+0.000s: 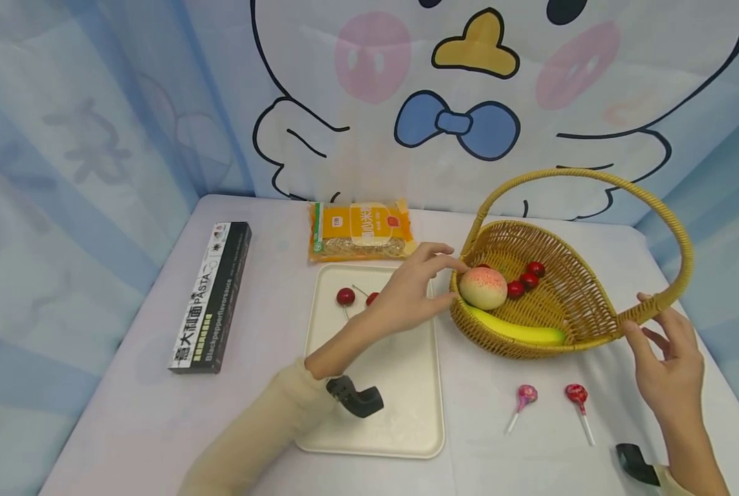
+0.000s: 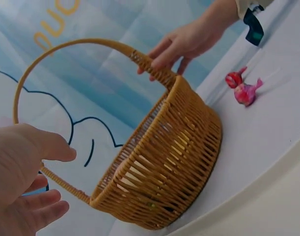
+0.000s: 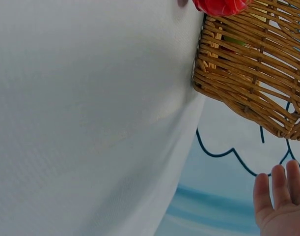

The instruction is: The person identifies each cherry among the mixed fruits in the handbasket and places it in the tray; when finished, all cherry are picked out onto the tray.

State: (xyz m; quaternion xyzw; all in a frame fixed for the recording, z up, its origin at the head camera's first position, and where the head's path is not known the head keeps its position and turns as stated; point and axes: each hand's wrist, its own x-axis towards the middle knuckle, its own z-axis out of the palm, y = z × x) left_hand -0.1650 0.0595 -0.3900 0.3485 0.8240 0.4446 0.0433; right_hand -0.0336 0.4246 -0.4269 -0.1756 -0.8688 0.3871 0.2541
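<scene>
A woven wicker basket (image 1: 570,289) with a tall arched handle (image 1: 592,176) stands on the table's right side. Inside lie a peach (image 1: 483,288), a banana (image 1: 518,331) and several cherries (image 1: 529,280). My left hand (image 1: 409,289) reaches to the left foot of the handle, fingertips right at the rim beside the peach. In the left wrist view, its thumb (image 2: 59,147) and fingers spread apart on either side of the handle. My right hand (image 1: 673,365) pinches the handle's right foot between thumb and index finger; its other fingers extend in the right wrist view.
Under my left forearm lies a cream tray (image 1: 400,413) with two cherries (image 1: 346,297). Behind it is a yellow food packet (image 1: 363,231). A black pasta box (image 1: 211,296) lies left. Two lollipops (image 1: 526,395) (image 1: 576,395) lie before the basket. A printed curtain (image 1: 220,103) borders the table.
</scene>
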